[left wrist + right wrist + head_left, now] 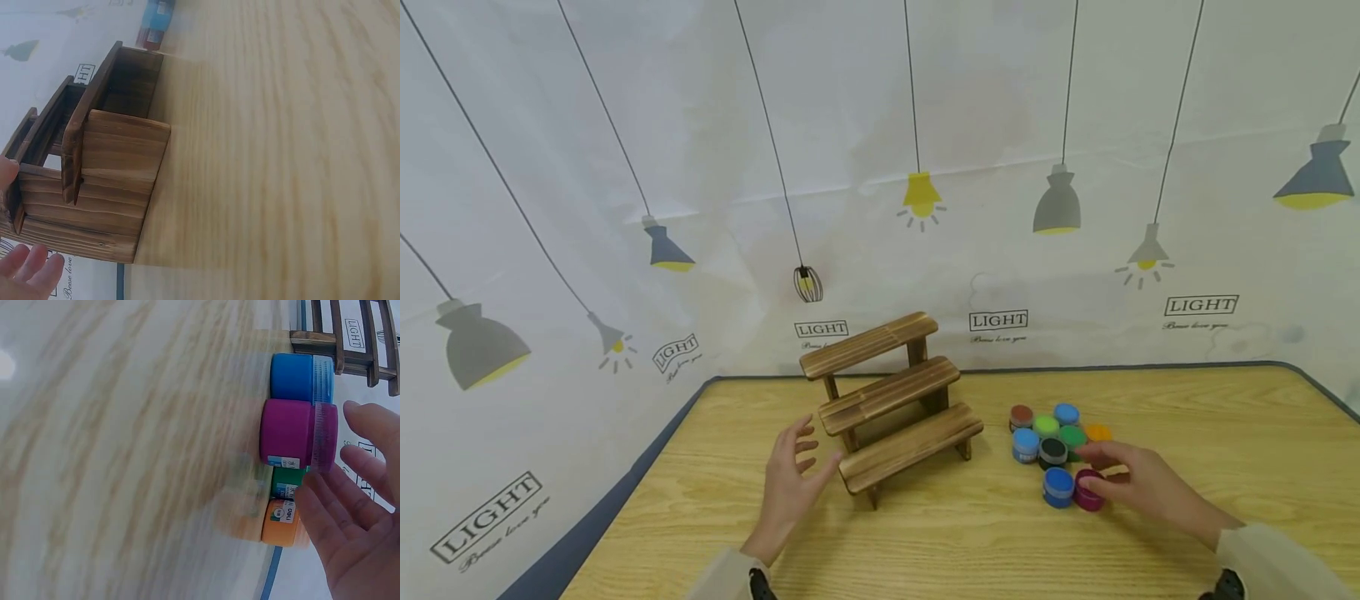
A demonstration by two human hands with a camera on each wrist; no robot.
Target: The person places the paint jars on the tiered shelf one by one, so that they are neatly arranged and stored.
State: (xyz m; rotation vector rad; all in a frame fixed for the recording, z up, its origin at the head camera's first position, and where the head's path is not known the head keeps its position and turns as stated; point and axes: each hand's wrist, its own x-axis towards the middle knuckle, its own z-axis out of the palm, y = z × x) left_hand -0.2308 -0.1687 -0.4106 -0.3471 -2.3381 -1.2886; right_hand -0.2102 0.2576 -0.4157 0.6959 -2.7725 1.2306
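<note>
My left hand (pixel 790 479) is beside the left end of a three-step brown wooden display stand (pixel 891 396), fingers spread and holding nothing. In the left wrist view, its fingertips (pixel 47 272) show close by the stand's side panel. Over on the right, my right hand (pixel 1138 483) reaches over a magenta paint jar (pixel 1088 502), thumb and fingers parted around its lid. The right wrist view shows the magenta jar upright on the table, with fingers near its clear-rimmed lid and not curled round it. A dark blue paint jar (pixel 1058 490) stands right next to it.
Behind those two jars cluster several more: light blue (pixel 1026 447), black (pixel 1052 454), green (pixel 1072 437), orange (pixel 1099 432) and brown-red (pixel 1021 417) among them. The wood-grain table (pixel 925 550) ends at a wall sheet (pixel 865 233) printed with lamps.
</note>
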